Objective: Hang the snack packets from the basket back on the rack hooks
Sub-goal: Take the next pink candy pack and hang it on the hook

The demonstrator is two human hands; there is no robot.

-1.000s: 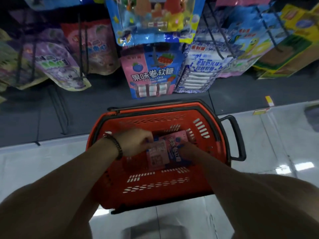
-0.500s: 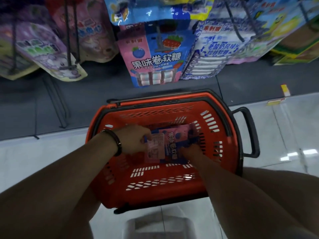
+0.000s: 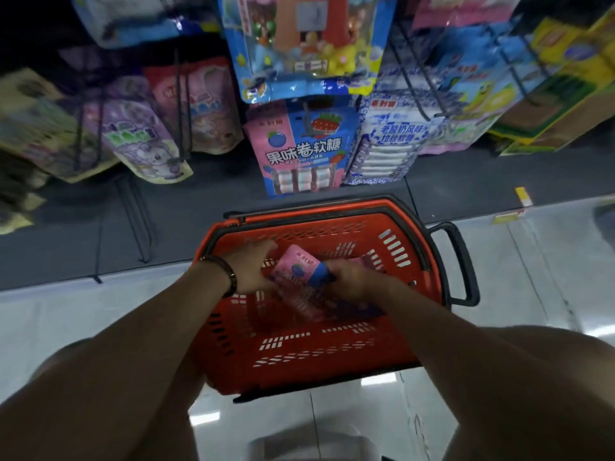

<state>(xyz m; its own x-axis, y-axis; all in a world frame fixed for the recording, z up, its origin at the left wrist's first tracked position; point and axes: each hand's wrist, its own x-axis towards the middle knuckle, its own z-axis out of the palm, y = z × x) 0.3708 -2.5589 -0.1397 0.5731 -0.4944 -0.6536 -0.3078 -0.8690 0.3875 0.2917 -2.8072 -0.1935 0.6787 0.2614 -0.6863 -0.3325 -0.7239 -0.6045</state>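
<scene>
Head view, and both hands are down in the orange-red basket (image 3: 332, 344) at centre frame. The left hand (image 3: 253, 267), dark bracelet (image 3: 223, 271) on its wrist, pinches the left edge of a pink packet (image 3: 294, 266). The right hand (image 3: 349, 277) is wrapped round its blue right end. The packet sits tilted over a second pink packet (image 3: 309, 306) on the basket floor. Above on the rack, a matching pink-and-blue hanging packet (image 3: 303, 151) reads 果味卷软糖. Right beside it, a blue-and-white packet (image 3: 392, 134) reads 老酸奶风味 拉丝软糖. A purple packet (image 3: 143, 141) hangs by black hooks (image 3: 181, 104) at upper left
</scene>
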